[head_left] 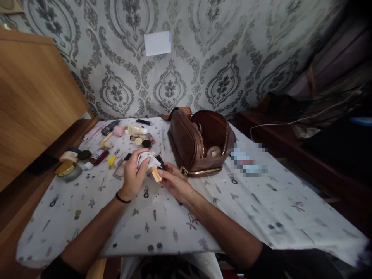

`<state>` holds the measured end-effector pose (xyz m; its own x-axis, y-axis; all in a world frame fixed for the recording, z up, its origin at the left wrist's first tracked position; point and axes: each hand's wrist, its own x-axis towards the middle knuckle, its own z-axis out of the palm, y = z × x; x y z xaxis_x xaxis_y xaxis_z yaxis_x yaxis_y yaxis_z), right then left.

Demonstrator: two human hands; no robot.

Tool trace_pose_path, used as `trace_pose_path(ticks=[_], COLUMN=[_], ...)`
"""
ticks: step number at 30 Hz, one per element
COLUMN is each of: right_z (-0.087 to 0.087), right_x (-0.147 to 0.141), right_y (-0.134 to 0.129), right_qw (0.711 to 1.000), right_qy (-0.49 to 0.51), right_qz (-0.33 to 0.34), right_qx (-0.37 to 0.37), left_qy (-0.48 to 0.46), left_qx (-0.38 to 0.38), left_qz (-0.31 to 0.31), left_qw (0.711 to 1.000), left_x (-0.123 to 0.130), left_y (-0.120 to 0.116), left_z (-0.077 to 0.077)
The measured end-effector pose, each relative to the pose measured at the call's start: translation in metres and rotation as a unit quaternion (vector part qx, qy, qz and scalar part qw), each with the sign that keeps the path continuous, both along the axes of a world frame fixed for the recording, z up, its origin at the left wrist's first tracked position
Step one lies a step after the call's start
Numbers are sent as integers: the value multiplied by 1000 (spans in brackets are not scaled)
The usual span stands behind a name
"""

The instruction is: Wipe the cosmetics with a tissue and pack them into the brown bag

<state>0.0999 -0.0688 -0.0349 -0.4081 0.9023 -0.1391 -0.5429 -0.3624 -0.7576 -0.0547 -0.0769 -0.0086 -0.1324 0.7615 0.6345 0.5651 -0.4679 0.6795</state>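
Sleeves (276, 259) are cropped; hands (133, 176) half-hide a gold-coloured item (155, 174) and, apparently, white cloth (152, 161).

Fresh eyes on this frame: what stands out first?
The unzipped brown leather bag, just right of centre. To its lower left, the left hand holds crumpled white cloth and the right hand a small gold-coloured rectangular item. Grey damask-patterned wallpaper fills the background.

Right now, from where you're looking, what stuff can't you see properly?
All in the head view:
Bottom inside the brown bag: hidden by its walls and shadow.
Thing right of the bag: blurred into squares.
Gold-coloured item: partly covered by the right hand.
Underneath the white cloth: hidden by its folds and the left hand.
Black sleeves: cut off by the bottom edge.
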Motion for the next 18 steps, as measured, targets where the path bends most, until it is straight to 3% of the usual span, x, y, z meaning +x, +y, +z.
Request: trace_pose_path(ticks=[10, 18], right_z=[6, 8], right_x=[1, 3], right_y=[-6, -4], right_qw=[999, 987], right_qy=[28, 116], right_qz=[24, 107], right_qx=[-6, -38], left_qy=[0, 30], left_qx=[-13, -36], left_qz=[-55, -100], left_qw=[998, 994], left_x=[7, 13], left_y=[-5, -6], left_z=[-2, -4])
